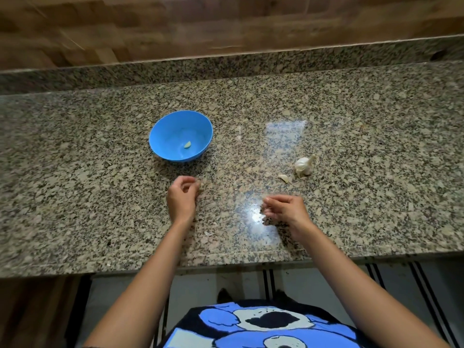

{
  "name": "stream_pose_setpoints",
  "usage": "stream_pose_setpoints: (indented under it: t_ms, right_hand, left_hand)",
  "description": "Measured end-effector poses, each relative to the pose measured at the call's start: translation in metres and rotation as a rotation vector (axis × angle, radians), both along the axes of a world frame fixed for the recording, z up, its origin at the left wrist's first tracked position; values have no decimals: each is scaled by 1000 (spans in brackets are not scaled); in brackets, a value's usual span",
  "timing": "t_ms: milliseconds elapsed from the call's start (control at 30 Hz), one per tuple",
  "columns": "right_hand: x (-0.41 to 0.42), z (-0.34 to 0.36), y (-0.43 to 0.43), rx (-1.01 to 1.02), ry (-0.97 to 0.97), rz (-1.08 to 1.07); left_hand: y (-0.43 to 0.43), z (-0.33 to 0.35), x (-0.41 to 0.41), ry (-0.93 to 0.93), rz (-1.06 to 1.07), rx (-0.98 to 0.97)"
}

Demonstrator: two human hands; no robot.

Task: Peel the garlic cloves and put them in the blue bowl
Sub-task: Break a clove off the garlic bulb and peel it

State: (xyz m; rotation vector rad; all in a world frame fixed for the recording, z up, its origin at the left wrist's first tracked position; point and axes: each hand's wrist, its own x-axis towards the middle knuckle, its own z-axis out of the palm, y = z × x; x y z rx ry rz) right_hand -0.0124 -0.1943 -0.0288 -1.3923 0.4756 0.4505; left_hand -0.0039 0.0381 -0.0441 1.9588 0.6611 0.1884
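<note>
Speckled granite countertop [351,121] fills the view, backed by a wood-patterned wall [175,26], and most of the risk sits on that busy stone. Pale papery skin scraps lying near the front edge nearly vanish against the flecks, so a dropped clove could be just as hard to spot. Far left of centre, the blue bowl [180,136] holds one peeled clove [187,145]; it looks light (plastic, I would guess) and a careless knock from the hand just in front of it might slide or tip it. To the right sits the garlic bulb [304,165] with a loose unpeeled clove [283,178] just beside it. The left hand [182,197] has its fingers curled in near the thumb, perhaps pinching a scrap of skin, though whether it holds anything I cannot tell. The right hand [283,209] is likewise curled, fingertips drawn together, contents unclear. If either holds a half-peeled clove, a slippery pinch could shoot it off the near edge
</note>
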Motion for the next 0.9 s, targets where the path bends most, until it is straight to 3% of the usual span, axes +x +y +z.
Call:
stream_pose_setpoints:
  t_ms: [67,133,233,300,433,500,733,900]
  right_hand:
    - [0,-1,2,20,39,-28]
    - [0,0,5,41,68,-41]
    - [0,-1,8,82,106,-92]
    - [-1,-2,10,102,111,-137]
    - [-10,-2,14,109,113,-194]
    - [-15,0,15,103,126,-192]
    - [-30,0,-2,66,99,-325]
    - [-44,-7,-8,98,81,-394]
  left_hand:
    - [13,-6,2,22,-124,178]
    - [18,-6,0,15,-150,167]
    - [24,-1,-24,-103,68,33]
    - [32,-4,-53,-84,128,85]
    - [24,-30,-89,307,-359,598]
    - [0,-36,-87,345,-521,673]
    - [-80,-36,-8,212,-830,719]
    - [-78,-28,17,-35,-1225,639]
